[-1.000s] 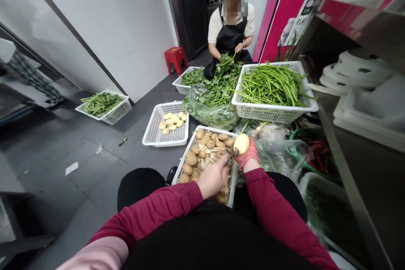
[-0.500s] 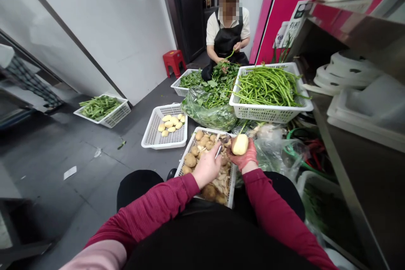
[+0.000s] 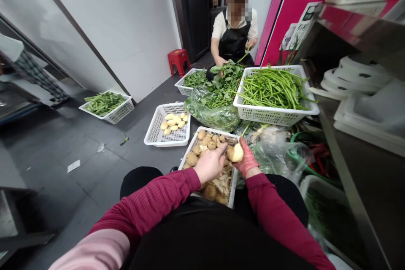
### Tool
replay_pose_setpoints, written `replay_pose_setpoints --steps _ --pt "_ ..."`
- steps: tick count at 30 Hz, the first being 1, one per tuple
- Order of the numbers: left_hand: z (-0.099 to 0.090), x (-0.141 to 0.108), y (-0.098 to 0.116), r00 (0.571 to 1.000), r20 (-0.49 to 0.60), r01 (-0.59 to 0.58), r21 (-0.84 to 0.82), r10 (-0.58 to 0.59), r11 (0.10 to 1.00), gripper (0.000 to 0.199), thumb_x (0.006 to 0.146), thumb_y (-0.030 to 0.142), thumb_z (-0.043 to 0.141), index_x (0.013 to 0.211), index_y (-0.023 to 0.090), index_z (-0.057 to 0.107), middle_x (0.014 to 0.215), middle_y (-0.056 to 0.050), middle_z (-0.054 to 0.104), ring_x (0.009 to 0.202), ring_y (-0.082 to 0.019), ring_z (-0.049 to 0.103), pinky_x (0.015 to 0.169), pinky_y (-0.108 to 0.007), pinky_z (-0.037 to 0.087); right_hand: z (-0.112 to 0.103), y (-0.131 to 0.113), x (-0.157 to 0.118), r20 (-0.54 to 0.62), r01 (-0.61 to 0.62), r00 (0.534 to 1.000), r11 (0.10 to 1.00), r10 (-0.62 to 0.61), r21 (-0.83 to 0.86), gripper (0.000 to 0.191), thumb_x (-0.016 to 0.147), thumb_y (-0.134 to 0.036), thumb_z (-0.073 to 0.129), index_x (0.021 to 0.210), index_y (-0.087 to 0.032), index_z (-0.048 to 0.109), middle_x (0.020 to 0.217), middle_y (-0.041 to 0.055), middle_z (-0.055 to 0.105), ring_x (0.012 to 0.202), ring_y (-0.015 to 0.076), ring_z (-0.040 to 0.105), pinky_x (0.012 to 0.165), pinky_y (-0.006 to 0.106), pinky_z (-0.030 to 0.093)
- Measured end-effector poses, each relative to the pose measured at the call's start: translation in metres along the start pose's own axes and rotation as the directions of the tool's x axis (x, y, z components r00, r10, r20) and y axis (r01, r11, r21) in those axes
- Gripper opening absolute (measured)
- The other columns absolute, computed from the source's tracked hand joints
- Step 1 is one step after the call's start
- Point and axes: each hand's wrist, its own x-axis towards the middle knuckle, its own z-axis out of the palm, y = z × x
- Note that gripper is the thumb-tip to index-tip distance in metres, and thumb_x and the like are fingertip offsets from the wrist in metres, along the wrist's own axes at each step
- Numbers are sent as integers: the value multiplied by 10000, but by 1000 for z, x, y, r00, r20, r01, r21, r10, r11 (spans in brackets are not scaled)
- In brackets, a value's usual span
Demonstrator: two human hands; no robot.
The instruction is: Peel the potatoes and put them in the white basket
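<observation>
In the head view, the left hand (image 3: 210, 164) was bare and clenched around a slim peeling tool (image 3: 224, 149), its working end close to the potato; contact could not be confirmed. The right hand (image 3: 248, 159), in a reddish glove, grasped a partly peeled potato (image 3: 236, 153) above the right rim of the near basket (image 3: 234, 194). The step in hand appeared to be skin removal: the potato's left side was brown, its right side pale. A further stroke would call for a firm right-hand grip, the brown side presented to the blade and fingertips clear of the edge. The near basket contained unpeeled potatoes (image 3: 191, 159) and peelings (image 3: 223, 183). Peeled potatoes (image 3: 174, 128) lay in a second basket (image 3: 167, 145), farther off to the left. Both were set low over a dark tiled floor (image 3: 107, 185), with paper scraps at left. On the far side, a co-worker (image 3: 234, 42) handled leafy greens (image 3: 232, 80); a red stool (image 3: 179, 57) stood by the wall. To the right were a basket of green stems (image 3: 272, 114) and a metal counter (image 3: 351, 190).
</observation>
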Motion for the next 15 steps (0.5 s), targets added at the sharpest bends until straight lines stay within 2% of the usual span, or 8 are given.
replay_pose_setpoints --steps 2,4,7,10,12,15 --pt "-8 14 5 1000 12 -10 24 10 1000 510 891 210 434 1399 168 440 1123 -118 684 1043 -234 640 972 -380 476 3 1 0 -25 18 1000 1000 -18 17 340 922 -440 472 854 -161 654 640 42 714 493 154 635 528 281 560" --pt "-5 17 9 999 37 -19 35 18 999 514 892 213 429 1402 155 432 1111 -129 685 1038 -241 641 967 -389 476 5 1 2 -57 41 998 998 -39 44 361 918 -459 461 845 -162 653 623 34 706 491 154 632 552 293 569" --pt "20 -4 9 998 60 -3 26 2 1000 535 900 206 397 1431 143 382 1084 -140 691 991 -245 659 932 -394 498 5 -5 8 -94 41 995 996 -34 74 363 903 -477 470 867 -164 650 631 38 705 502 163 634 576 325 579" --pt "41 -36 4 989 145 12 -1 -12 1000 513 885 219 427 1398 203 439 1080 -112 697 955 -240 673 883 -373 525 3 -17 13 -174 70 983 992 -51 105 358 879 -519 492 823 -189 618 558 10 666 467 157 611 508 304 557" --pt "38 -43 3 989 147 21 -33 -16 999 498 878 227 446 1376 226 466 1083 -91 699 949 -228 674 879 -352 528 1 -24 14 -165 92 983 990 -74 103 357 877 -524 496 780 -195 597 527 1 648 447 149 598 465 277 533" --pt "16 -20 8 1000 6 25 -62 -24 998 513 901 235 415 1413 203 411 1114 -93 688 985 -220 660 936 -352 500 2 -23 13 -89 67 994 995 -60 74 349 899 -486 479 784 -182 607 573 24 679 466 150 616 469 265 531"
